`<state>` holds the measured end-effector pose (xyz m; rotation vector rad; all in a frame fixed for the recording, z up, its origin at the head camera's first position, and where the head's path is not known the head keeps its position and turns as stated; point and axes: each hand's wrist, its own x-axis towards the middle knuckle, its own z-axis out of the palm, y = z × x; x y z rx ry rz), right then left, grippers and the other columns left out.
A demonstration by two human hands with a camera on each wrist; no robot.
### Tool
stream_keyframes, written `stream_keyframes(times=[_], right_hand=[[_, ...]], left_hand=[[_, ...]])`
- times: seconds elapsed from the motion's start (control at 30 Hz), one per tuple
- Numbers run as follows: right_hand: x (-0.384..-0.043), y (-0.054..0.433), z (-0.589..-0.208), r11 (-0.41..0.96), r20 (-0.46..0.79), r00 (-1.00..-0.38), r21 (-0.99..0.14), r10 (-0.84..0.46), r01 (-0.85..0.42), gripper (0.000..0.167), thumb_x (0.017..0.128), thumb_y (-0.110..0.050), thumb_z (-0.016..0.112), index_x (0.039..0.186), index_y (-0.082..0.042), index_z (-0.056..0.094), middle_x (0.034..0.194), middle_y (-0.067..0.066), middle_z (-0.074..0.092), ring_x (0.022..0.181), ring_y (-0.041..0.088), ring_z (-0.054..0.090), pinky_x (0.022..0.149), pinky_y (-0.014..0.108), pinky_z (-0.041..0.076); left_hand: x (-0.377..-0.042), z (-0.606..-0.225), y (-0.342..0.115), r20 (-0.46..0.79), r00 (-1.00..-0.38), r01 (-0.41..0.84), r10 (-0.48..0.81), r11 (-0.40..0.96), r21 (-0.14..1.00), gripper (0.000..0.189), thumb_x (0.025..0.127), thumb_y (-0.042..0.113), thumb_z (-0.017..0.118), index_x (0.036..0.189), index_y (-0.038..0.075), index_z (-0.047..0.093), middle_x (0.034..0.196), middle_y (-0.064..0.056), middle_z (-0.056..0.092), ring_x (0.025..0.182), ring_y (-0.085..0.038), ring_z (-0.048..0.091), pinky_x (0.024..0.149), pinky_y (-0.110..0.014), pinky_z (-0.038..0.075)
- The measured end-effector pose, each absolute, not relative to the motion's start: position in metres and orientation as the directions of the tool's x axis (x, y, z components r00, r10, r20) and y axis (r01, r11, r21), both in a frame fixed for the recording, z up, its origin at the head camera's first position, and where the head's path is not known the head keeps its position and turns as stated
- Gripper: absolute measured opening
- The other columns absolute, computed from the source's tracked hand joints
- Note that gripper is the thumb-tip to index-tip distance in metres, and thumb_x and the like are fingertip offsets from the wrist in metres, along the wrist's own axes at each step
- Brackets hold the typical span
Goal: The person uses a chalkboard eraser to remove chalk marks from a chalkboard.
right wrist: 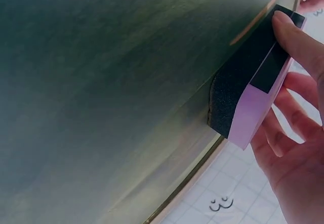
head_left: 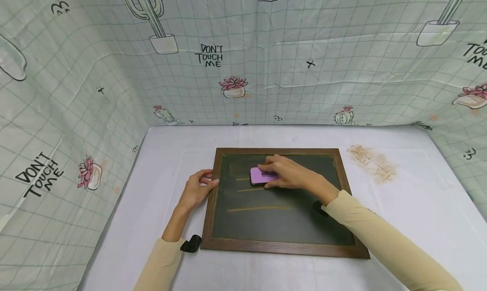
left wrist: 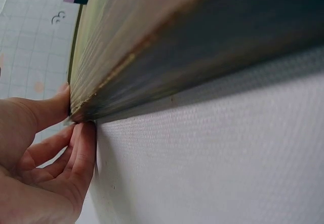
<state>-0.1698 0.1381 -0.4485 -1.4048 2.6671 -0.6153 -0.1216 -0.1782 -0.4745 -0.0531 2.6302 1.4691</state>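
Note:
A framed chalkboard (head_left: pixel 281 229) lies on the white table with several yellowish chalk lines (head_left: pixel 258 208) across its left half. My right hand (head_left: pixel 291 173) grips a purple eraser (head_left: pixel 256 176) with a black felt underside, thumb along one long side and fingers along the other. In the right wrist view, the felt of the eraser (right wrist: pixel 246 113) rests on the board near a chalk line (right wrist: pixel 258 19). At the board's left side, my left hand (head_left: pixel 195 193) pinches the wooden frame (head_left: pixel 210 215); the left wrist view shows the thumb on top and the fingers against the outer edge.
Brownish dust (head_left: pixel 373 162) is smeared on the white tablecloth (head_left: pixel 411 215) right of the board. A grid-patterned cloth (head_left: pixel 266 41) with cactus prints rises behind and at both sides. A black wrist device (head_left: pixel 191 243) sits by the board's lower left corner.

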Motion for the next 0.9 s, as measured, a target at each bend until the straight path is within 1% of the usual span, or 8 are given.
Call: stream_keyframes(times=[0.13,0.3,0.57,0.77,0.9], right_hand=[[-0.171,0.132,-0.449,0.494,0.133,-0.572,-0.373,-0.809,-0.785,0.060,0.086,-0.027,0.085,0.133,0.004,0.066,0.106,0.009,0.062,0.087,0.019,0.049,0.076,0.034,0.044],[-0.173,0.123,-0.449,0.475,0.143,-0.556,-0.373,-0.819,-0.797,0.060,0.086,-0.028,0.086,0.133,0.004,0.066,0.108,0.010,0.063,0.090,0.020,0.053,0.080,0.036,0.046],[-0.177,0.113,-0.448,0.492,0.108,-0.568,-0.387,-0.816,-0.780,0.062,0.086,-0.030,0.085,0.135,0.003,0.065,0.109,0.009,0.063,0.093,0.020,0.053,0.082,0.036,0.046],[-0.176,0.106,-0.446,0.492,0.107,-0.559,-0.359,-0.823,-0.793,0.060,0.085,-0.028,0.086,0.133,0.003,0.067,0.106,0.009,0.062,0.091,0.020,0.053,0.082,0.037,0.047],[-0.175,0.099,-0.447,0.494,0.099,-0.556,-0.348,-0.825,-0.796,0.059,0.086,-0.029,0.086,0.133,0.002,0.067,0.105,0.009,0.062,0.089,0.019,0.052,0.081,0.036,0.047]], left_hand=[[-0.122,-0.475,-0.179,-0.125,-0.992,-0.089,0.034,0.526,0.846,0.048,0.097,0.012,0.073,0.138,-0.008,0.057,0.123,-0.025,0.064,0.102,-0.033,0.063,0.076,-0.030,0.047],[-0.123,-0.475,-0.179,-0.124,-0.992,-0.091,0.026,0.532,0.842,0.047,0.097,0.013,0.073,0.137,-0.008,0.058,0.122,-0.024,0.064,0.102,-0.032,0.063,0.077,-0.030,0.047],[-0.125,-0.473,-0.178,-0.121,-0.992,-0.089,0.025,0.535,0.840,0.046,0.098,0.013,0.072,0.137,-0.008,0.058,0.122,-0.024,0.065,0.102,-0.033,0.062,0.077,-0.032,0.047],[-0.126,-0.472,-0.178,-0.136,-0.991,-0.105,0.020,0.525,0.845,0.046,0.098,0.012,0.072,0.137,-0.007,0.059,0.122,-0.024,0.065,0.101,-0.032,0.062,0.077,-0.031,0.046],[-0.126,-0.472,-0.177,-0.122,-0.992,-0.093,0.022,0.518,0.850,0.044,0.097,0.011,0.072,0.134,-0.009,0.060,0.120,-0.025,0.065,0.099,-0.033,0.062,0.076,-0.029,0.046]])
